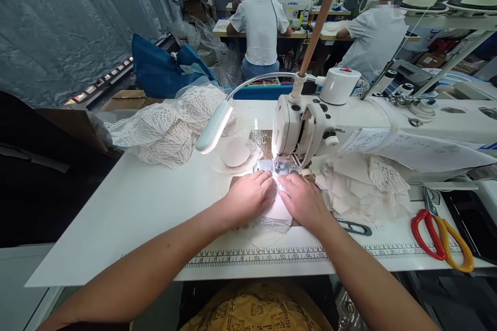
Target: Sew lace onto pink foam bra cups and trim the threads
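A small white lace-edged fabric piece (278, 211) lies under the needle area of a white sewing machine (286, 132). My left hand (248, 196) holds its left side, the fingers close together and pointing at the presser foot. On the right side, my right hand (305, 200) grips the same piece, thumb and fingertips near the needle. Both sets of fingertips almost meet in front of the foot, under bright lamp light. The undersides of my fingers are hidden. Just behind my left hand sit round white fabric pieces (236, 152) with a lace rim.
White lace fabric (171, 126) is heaped at the back left. More pale fabric (361, 186) lies right of the needle, near scissors (442, 235) with red and yellow handles. A lamp (215, 126) arches over the table (147, 227). Two people sit at machines beyond.
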`<state>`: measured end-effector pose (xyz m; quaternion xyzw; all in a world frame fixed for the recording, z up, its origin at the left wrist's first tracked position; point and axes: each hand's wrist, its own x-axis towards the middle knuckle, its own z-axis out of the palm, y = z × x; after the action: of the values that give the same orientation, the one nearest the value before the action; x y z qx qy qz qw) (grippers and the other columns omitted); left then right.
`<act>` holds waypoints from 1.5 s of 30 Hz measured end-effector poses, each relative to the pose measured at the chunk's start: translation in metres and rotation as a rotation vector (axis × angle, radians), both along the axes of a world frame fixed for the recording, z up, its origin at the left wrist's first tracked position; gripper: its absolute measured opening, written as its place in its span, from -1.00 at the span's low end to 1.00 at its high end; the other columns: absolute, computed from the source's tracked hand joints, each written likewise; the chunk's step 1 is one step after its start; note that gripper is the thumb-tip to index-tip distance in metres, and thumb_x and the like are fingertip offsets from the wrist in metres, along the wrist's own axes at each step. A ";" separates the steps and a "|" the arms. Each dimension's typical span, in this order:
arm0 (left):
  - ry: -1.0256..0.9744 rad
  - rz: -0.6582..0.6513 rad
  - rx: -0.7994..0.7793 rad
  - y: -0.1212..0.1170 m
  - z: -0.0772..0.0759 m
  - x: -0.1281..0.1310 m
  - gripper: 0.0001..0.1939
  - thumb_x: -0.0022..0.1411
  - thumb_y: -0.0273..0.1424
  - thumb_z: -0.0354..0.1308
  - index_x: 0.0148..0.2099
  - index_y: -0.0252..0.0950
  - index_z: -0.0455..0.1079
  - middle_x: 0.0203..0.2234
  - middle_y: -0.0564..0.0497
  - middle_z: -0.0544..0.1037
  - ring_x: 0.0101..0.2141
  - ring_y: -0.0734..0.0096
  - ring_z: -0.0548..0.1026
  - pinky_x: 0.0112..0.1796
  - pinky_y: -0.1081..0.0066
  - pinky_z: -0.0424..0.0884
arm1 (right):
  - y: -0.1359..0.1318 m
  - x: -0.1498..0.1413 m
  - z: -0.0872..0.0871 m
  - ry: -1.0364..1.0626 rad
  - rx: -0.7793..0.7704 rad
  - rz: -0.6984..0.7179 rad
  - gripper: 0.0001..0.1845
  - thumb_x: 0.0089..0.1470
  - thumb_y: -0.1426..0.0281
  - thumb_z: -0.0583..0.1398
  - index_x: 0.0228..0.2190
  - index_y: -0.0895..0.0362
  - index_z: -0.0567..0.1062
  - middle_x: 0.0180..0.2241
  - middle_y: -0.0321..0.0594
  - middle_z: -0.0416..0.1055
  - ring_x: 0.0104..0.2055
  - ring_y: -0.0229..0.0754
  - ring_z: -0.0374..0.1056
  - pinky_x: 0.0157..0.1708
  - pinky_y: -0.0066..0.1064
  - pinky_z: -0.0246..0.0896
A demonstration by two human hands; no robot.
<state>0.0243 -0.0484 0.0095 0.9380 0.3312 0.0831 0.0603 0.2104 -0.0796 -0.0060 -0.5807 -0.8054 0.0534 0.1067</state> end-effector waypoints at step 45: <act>-0.170 -0.261 -0.040 0.035 -0.006 -0.018 -0.77 0.28 -0.38 0.01 -0.07 -0.35 0.37 -0.24 -0.19 0.43 -0.08 0.10 0.36 0.02 0.05 0.26 | 0.004 0.003 -0.006 0.156 0.075 0.051 -0.63 0.13 0.54 0.00 -0.16 0.10 0.54 -0.31 -0.19 0.47 -0.32 -0.20 0.34 -0.39 -0.44 0.14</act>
<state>0.0059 -0.0139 0.0036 0.9613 0.2018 0.1469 0.1171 0.2129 -0.0755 -0.0122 -0.5497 -0.8105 0.0710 0.1893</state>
